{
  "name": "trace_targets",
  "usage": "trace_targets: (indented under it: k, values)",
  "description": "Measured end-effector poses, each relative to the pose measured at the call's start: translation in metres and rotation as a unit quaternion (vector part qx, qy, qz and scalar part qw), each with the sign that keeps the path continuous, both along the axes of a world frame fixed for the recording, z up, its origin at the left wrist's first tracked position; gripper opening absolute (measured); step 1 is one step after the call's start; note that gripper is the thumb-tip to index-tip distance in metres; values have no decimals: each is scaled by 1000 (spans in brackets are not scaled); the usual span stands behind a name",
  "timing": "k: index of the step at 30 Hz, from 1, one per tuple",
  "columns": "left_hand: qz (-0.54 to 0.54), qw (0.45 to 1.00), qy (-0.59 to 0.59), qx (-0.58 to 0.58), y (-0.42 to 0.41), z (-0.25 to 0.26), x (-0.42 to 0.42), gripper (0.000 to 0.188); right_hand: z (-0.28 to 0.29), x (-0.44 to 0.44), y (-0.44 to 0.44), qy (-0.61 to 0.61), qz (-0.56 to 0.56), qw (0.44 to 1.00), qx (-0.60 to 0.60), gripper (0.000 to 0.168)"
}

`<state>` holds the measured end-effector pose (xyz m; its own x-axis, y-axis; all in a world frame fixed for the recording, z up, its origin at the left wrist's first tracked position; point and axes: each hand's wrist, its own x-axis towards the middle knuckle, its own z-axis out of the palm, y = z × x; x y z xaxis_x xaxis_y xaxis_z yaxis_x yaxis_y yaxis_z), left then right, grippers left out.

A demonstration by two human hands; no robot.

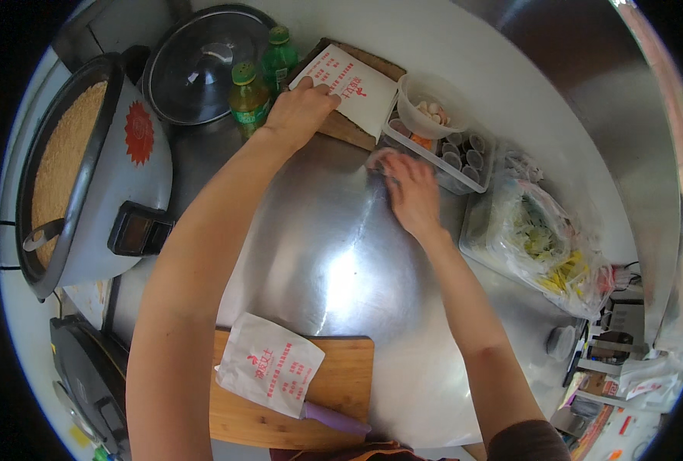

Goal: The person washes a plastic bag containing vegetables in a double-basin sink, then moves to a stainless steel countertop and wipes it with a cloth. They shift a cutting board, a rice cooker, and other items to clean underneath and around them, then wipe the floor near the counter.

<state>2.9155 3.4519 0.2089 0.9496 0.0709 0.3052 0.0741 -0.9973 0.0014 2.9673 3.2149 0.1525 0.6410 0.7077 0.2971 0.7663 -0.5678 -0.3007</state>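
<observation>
My left hand [304,112] rests on the left edge of a stack of printed white paper bags [356,92] in a cardboard box [350,131]; whether its fingers grip a bag cannot be told. My right hand [408,187], slightly blurred, is over the steel counter [312,219] just in front of a clear plastic bin [457,176] of small lidded cups. Something pale lies at its fingertips, too blurred to name. Nearer to me, another printed paper bag [272,363] lies on a wooden cutting board [341,369], partly over a knife with a purple handle [338,419].
On the left stand a rice cooker [105,184] holding light brown grain-like food, a glass lid [203,69] and two green-capped bottles [250,104]. A plastic bowl [433,104] sits on the bin. Plastic-wrapped vegetables [543,242] and a small round container [561,343] are on the right.
</observation>
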Motion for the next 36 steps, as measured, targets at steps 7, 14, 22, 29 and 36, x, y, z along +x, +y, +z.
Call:
trace_targets:
  k: [7, 14, 22, 29, 36]
  values:
    - [8, 1000, -12, -8, 1, -7, -1, 14, -23, -48, -20, 72, 73, 993, 52, 23]
    - [11, 989, -120, -85, -31, 17, -64, 32, 23, -24, -57, 0, -8, 995, 97, 26]
    - [322, 842, -172, -397, -83, 22, -307, 24, -20, -55, -93, 5, 14, 997, 71, 20]
    - [597, 653, -242, -398, -211, -16, -497, 28, 2, -53, -56, 87, 103, 974, 180, 23]
    - [538, 139, -280, -783, -290, -46, -513, 69, -26, -38, 45, 57, 186, 978, 82, 30]
